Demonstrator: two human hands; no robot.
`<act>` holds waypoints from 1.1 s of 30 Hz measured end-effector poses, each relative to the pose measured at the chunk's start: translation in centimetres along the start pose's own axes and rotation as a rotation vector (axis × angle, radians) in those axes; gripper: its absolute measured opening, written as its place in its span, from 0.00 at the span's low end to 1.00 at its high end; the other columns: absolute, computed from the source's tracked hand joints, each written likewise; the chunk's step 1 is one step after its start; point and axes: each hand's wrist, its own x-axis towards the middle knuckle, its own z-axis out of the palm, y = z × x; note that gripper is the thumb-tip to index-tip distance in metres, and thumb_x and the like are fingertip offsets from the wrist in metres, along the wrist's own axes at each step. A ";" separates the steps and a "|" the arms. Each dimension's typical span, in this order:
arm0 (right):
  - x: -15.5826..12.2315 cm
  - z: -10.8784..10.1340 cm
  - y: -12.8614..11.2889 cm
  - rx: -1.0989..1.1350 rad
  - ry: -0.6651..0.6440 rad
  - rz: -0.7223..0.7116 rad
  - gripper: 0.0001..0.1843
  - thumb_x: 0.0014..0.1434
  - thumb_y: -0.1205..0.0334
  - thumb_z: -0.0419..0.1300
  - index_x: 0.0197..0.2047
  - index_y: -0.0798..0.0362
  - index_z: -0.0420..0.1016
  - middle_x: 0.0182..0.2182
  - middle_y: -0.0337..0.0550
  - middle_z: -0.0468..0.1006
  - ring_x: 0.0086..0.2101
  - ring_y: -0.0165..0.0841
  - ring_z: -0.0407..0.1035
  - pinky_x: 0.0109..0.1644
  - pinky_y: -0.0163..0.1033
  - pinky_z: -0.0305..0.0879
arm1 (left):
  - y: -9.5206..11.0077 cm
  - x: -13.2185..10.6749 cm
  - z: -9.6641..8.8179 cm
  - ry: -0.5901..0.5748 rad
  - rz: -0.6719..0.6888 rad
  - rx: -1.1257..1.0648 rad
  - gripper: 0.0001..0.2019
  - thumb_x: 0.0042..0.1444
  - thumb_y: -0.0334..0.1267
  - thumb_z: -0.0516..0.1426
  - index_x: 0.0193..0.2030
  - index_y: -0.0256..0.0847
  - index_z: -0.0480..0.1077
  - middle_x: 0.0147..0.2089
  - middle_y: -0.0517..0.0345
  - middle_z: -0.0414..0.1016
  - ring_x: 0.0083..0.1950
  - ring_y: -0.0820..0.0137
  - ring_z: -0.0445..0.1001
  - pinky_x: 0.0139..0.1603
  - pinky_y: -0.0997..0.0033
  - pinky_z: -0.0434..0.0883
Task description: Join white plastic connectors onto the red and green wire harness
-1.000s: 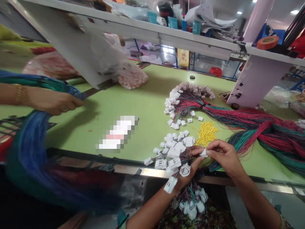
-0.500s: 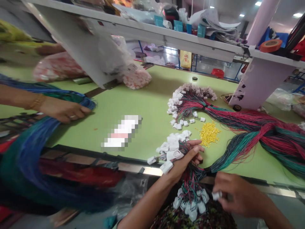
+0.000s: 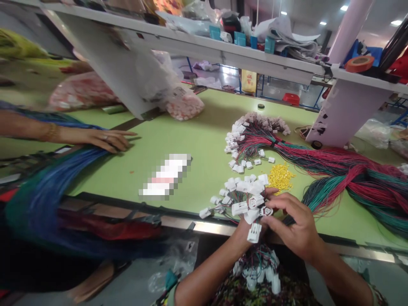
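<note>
person's l hand (image 3: 247, 229) clenched round a wire bunch w/ white plastic connectors (image 3: 245, 196), which fan out above it toward the desk (image 3: 204, 140); r hand (image 3: 295, 225) curled in close, fingers pinching one small white connector (image 3: 267, 211) at the bunch's r edge. both hands are just above the desk's near edge, not on the desk. more connectors on red & green leads (image 3: 258, 272) hang below the hands over patterned clothing (image 3: 255, 295). just r of the bunch: small pile of yellow bits (image 3: 280, 178). further up the desk: arc of white connectors w/ leads (image 3: 251, 127), joined to a long red-green wire loom (image 3: 360, 178) running off r. mid-desk a white patch (image 3: 165, 176), too pixelated to tell what it is. at l, a co-worker's hand (image 3: 108, 140) w/ gold bangle (image 3: 51, 132) lies open by a blue-green wire bundle (image 3: 54, 191). above: shelf (image 3: 191, 51) w/ orange tape roll (image 3: 359, 63) at r end; plastic bag of pinkish parts (image 3: 185, 106) sits under it.
</note>
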 end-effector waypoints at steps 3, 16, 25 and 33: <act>0.0 -0.1 1.5 0.071 0.040 0.111 0.10 0.63 0.66 0.66 0.47 0.46 0.79 0.42 0.42 0.82 0.40 0.35 0.76 0.45 0.41 0.74 | 1.1 -0.4 -0.4 -0.005 -0.035 0.046 0.21 0.51 0.44 0.69 0.50 0.44 0.74 0.45 0.50 0.82 0.45 0.56 0.81 0.52 0.51 0.76; 0.3 -3.8 8.1 -0.002 0.049 0.357 0.10 0.66 0.55 0.61 0.43 0.51 0.79 0.36 0.43 0.81 0.36 0.34 0.74 0.42 0.39 0.72 | 1.7 0.4 -0.9 0.079 -0.219 -0.102 0.17 0.48 0.46 0.72 0.43 0.42 0.80 0.30 0.56 0.80 0.27 0.70 0.74 0.30 0.67 0.72; -0.3 -1.9 11.1 -0.188 -0.244 0.316 0.09 0.57 0.72 0.61 0.36 0.52 0.81 0.33 0.40 0.77 0.34 0.34 0.71 0.41 0.39 0.66 | 2.2 -0.2 -0.3 0.210 -0.165 -0.125 0.16 0.48 0.44 0.71 0.42 0.43 0.80 0.31 0.56 0.81 0.31 0.68 0.76 0.32 0.67 0.74; 0.0 -1.4 11.3 -0.214 -0.277 0.276 0.08 0.59 0.73 0.61 0.32 0.52 0.78 0.30 0.39 0.74 0.34 0.34 0.70 0.40 0.38 0.63 | 1.9 -0.4 -0.4 0.208 -0.136 -0.045 0.14 0.48 0.41 0.70 0.42 0.42 0.80 0.37 0.54 0.83 0.36 0.64 0.78 0.40 0.63 0.77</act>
